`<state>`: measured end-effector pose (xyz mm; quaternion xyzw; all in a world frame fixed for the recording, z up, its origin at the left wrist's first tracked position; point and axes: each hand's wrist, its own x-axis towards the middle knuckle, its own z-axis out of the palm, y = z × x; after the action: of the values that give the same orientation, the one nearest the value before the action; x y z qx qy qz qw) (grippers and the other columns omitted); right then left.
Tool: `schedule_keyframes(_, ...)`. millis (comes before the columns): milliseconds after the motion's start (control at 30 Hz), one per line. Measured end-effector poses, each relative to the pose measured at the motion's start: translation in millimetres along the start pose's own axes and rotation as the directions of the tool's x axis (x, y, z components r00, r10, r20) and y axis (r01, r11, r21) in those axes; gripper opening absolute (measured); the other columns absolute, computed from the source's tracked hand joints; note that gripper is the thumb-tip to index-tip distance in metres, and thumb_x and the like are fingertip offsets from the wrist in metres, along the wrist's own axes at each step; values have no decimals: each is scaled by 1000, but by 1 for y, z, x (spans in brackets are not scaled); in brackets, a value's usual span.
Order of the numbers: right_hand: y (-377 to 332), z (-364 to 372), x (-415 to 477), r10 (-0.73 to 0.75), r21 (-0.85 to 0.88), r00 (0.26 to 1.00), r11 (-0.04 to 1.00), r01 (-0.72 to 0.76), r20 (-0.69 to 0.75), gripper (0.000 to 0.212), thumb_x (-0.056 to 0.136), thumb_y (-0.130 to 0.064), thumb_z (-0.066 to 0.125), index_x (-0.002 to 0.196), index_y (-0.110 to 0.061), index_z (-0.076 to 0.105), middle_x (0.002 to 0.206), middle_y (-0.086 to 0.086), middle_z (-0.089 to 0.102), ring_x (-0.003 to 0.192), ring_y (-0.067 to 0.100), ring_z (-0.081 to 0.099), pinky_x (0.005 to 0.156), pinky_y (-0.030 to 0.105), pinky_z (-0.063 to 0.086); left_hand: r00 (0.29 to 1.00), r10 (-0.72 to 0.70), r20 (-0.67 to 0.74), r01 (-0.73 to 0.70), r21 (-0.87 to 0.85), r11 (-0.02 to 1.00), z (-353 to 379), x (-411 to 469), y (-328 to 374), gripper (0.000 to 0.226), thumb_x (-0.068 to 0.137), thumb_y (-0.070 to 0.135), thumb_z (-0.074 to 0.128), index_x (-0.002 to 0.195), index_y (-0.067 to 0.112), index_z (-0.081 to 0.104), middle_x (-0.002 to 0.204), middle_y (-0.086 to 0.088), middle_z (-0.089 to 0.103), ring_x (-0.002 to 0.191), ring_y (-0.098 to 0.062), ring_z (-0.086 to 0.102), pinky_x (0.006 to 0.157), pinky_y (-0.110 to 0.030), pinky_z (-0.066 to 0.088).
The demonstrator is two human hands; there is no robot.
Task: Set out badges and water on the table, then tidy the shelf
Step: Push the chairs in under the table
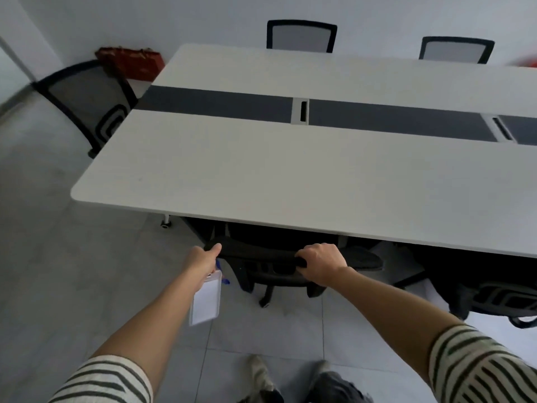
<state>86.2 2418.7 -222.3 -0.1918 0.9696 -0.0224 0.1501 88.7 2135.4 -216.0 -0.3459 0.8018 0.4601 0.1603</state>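
A long white table point(261, 175) with a dark centre strip fills the middle of the head view. A black office chair point(270, 257) is tucked under its near edge. My right hand point(319, 261) grips the top of the chair's backrest. My left hand point(203, 258) holds the backrest's left end, thumb on top, and also holds a clear badge holder point(205, 301) with a white card that dangles below it on a blue lanyard point(225, 279). No water bottles are in view.
Another black chair point(494, 292) sits under the table to the right, one stands at the table's left end point(90, 103), and two stand on the far side point(302, 36). A red bag point(130, 64) lies by the wall. Grey tiled floor lies to the left.
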Motion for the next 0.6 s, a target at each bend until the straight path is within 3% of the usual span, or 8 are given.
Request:
schedule_keyframes(133, 2, -11, 33, 30, -13, 999, 999, -29, 42, 36, 89, -47, 50, 118, -32, 64, 109, -6, 64, 101, 21, 61, 77, 31, 45, 1000, 15, -24, -16, -19, 1000, -1, 21, 14, 43, 95, 36, 54, 67, 4, 49, 56, -11, 51, 53, -23, 51, 60, -30, 40)
schedule_keyframes(233, -10, -13, 43, 44, 25, 997, 999, -46, 58, 37, 88, -50, 50, 115, -31, 64, 106, -5, 63, 100, 22, 61, 75, 32, 43, 999, 12, -52, -14, -31, 999, -10, 34, 19, 41, 96, 39, 51, 81, 1, 52, 58, -9, 52, 59, -25, 55, 69, -34, 45)
schedule_keyframes(300, -21, -12, 54, 34, 67, 996, 997, -40, 85, 42, 86, -58, 49, 113, -30, 64, 104, -3, 61, 99, 23, 61, 75, 33, 44, 998, 3, -69, -4, -13, 1000, -22, 45, 20, 43, 96, 41, 51, 85, 0, 54, 58, -10, 54, 55, -24, 54, 63, -31, 42)
schedule_keyframes(367, -28, -17, 62, -32, 128, 988, 992, 12, 153, 58, 82, -72, 46, 121, -31, 60, 107, -2, 60, 101, 23, 60, 79, 35, 47, 997, 18, -81, -18, 10, 1000, -35, 53, 21, 49, 98, 40, 47, 70, 1, 53, 53, -11, 53, 48, -23, 50, 54, -29, 37)
schedule_keyframes(467, -36, -30, 79, -154, 183, 953, 977, 108, 262, 82, 75, -86, 42, 139, -36, 43, 117, -3, 59, 108, 22, 58, 87, 36, 46, 991, 27, -128, -26, 7, 1000, -66, 60, 20, 55, 97, 35, 48, 53, 4, 48, 43, -9, 50, 45, -23, 47, 54, -28, 36)
schedule_keyframes(600, -76, -50, 129, -251, 238, 935, 952, 193, 248, 83, 76, -88, 32, 139, -37, 44, 127, -2, 60, 115, 24, 57, 91, 36, 45, 976, 14, -216, -16, -7, 1000, -124, 78, 17, 47, 90, 22, 61, 47, 7, 47, 32, -2, 44, 41, -22, 43, 55, -29, 36)
